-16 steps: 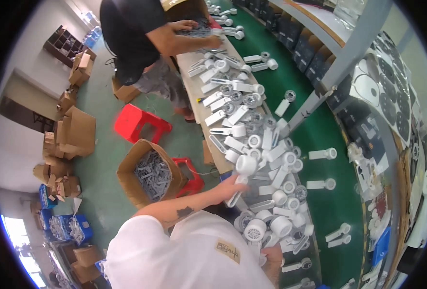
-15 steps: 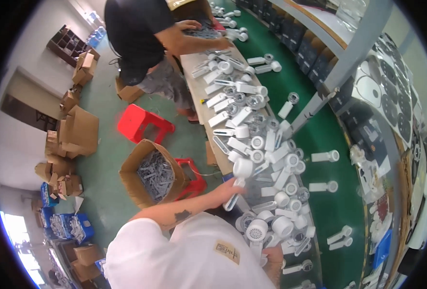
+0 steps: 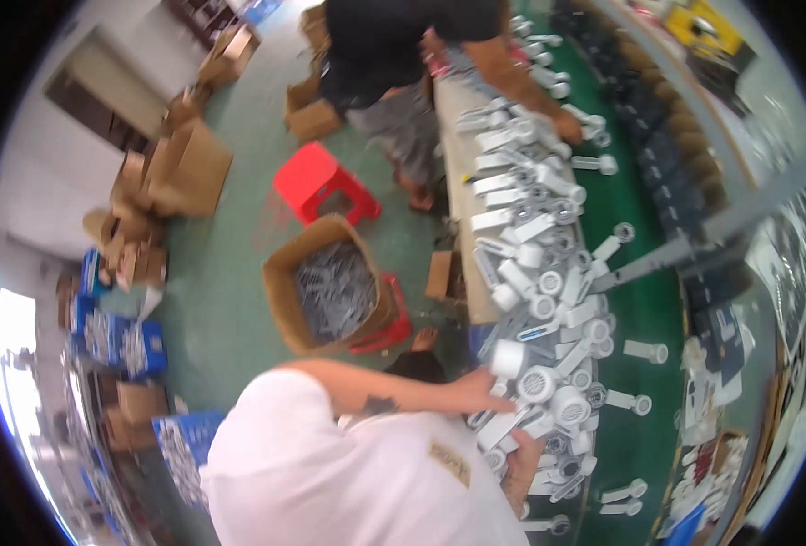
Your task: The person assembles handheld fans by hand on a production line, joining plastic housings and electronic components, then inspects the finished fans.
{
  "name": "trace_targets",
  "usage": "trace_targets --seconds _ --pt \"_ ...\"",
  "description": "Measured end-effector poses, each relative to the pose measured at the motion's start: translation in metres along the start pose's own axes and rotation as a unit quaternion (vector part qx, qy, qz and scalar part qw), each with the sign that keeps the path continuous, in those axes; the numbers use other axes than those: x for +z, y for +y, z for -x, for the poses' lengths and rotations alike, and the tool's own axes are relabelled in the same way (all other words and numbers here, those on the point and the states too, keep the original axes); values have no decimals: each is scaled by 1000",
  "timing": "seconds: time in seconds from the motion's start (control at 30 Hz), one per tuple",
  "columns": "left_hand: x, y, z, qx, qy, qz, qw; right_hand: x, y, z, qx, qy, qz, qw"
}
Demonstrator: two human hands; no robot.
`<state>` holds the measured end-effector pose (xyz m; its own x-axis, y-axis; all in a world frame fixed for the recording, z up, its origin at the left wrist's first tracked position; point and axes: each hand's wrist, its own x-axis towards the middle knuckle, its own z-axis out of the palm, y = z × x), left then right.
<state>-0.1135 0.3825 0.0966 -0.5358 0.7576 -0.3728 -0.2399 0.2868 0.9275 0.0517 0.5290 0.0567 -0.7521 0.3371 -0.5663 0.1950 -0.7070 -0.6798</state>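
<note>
Left hand [image 3: 483,392], wrapped round a white fan [image 3: 509,359], now beside right hand [image 3: 524,455], right of cardboard box [image 3: 282,305]; fans bunch together. Right grip overlapped, can't tell.

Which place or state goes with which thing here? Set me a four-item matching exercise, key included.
Column one
1. White plastic handheld fans with round heads
2. Large open brown cardboard carton nearest the person
3. Red plastic stool with its whole square seat showing
4. Long flat green surface

Column two
A. Standing on the floor, beyond the carton
B. Running along the table's right side
C. Mostly heaped on the pale, long table
D. Holding many grey pieces

Pairs: 1-C; 2-D; 3-A; 4-B
</note>
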Motion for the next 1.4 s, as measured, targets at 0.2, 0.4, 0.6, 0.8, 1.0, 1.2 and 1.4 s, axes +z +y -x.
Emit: trace_targets --seconds 0.2,0.4,0.6,0.8,1.0,1.2,1.4 --pt "-30 -6 -18 23 73 33 996 51 -15 -30 -18 60 27 998" --pt "-121 -6 28 -33 210 174 962 155 6 -86 86 -62 112 988" --pt "-255 -99 113 -150 520 225 810 333 137 -159 222 -292 121 922" --pt "-347 -273 169 -156 487 315 800 359 376 -222 292 -243 255 889" --pt "-380 -333 161 -275 411 220 841 367 394 -225 282 -82 533 794" --pt "-421 -314 116 -427 379 -73 818 367 309 -231 162 -252 533 792" --pt "-391 -159 22 -78 452 -372 807 254 104 -185 202 -248 156 934"
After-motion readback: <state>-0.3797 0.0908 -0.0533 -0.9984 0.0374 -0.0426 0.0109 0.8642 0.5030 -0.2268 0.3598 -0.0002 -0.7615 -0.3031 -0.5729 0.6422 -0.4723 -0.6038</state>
